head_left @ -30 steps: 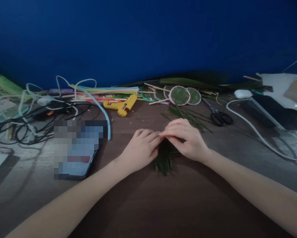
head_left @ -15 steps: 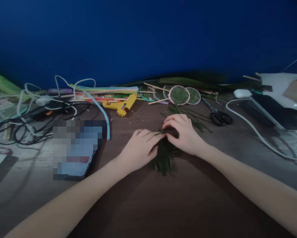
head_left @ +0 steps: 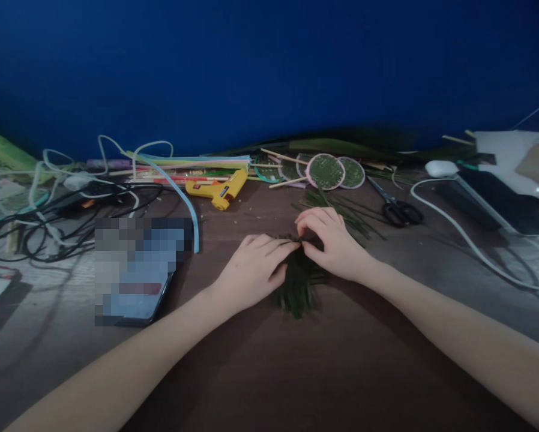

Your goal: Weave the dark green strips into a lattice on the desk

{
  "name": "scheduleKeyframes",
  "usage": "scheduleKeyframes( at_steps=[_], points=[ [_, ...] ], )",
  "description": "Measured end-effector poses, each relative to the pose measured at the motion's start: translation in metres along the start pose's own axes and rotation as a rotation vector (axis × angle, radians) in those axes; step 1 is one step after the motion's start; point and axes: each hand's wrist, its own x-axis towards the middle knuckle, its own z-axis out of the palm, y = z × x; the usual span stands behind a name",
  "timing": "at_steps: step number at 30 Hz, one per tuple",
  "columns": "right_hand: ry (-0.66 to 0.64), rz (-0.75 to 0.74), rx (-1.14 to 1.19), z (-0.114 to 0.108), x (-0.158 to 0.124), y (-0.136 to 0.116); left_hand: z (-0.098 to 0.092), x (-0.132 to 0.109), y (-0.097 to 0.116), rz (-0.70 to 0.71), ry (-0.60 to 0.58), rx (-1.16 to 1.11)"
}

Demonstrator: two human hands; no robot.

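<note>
Noting phone (head_left: 159, 264) at left; my left hand (head_left: 254, 267) lies over green leaf strips (head_left: 296, 293) (gripping or only pressing, cannot tell) on brown tabletop (head_left: 260, 378); my right hand (head_left: 329, 240) pinches their top edge, beside the left fingertips; scissors (head_left: 401, 213) beyond, right.

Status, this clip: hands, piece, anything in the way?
Left hand over green strips, right hand in pinch grip at their far edge. Strips on table, partly hidden. Scissors, yellow glue gun beyond, apart from hands.
</note>
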Motion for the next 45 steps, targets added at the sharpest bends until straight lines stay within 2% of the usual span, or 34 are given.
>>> scheduleKeyframes(
  at_steps=[10,14,22,33,40,45],
  points=[
    [0.079,0.019,0.126,-0.0015,0.0007,0.0037,-0.0014,0.0009,-0.0003,-0.021,-0.021,-0.031],
    [0.033,0.051,0.056,-0.001,0.0005,0.0019,-0.0009,0.001,-0.0005,-0.025,-0.018,-0.031],
    [0.026,0.02,0.043,-0.0003,-0.0001,0.0011,-0.0013,0.0012,0.0,-0.045,-0.037,-0.048],
    [0.123,-0.072,0.153,-0.0048,-0.0013,0.0009,-0.0015,0.0019,0.0007,-0.059,-0.048,-0.062],
    [0.067,-0.02,0.243,-0.0078,-0.0016,-0.0003,-0.0008,0.001,-0.0002,-0.054,-0.034,-0.055],
    [0.076,-0.092,0.284,-0.0071,-0.0004,0.0009,-0.0009,0.0009,0.0003,-0.045,-0.044,-0.046]
  ],
)
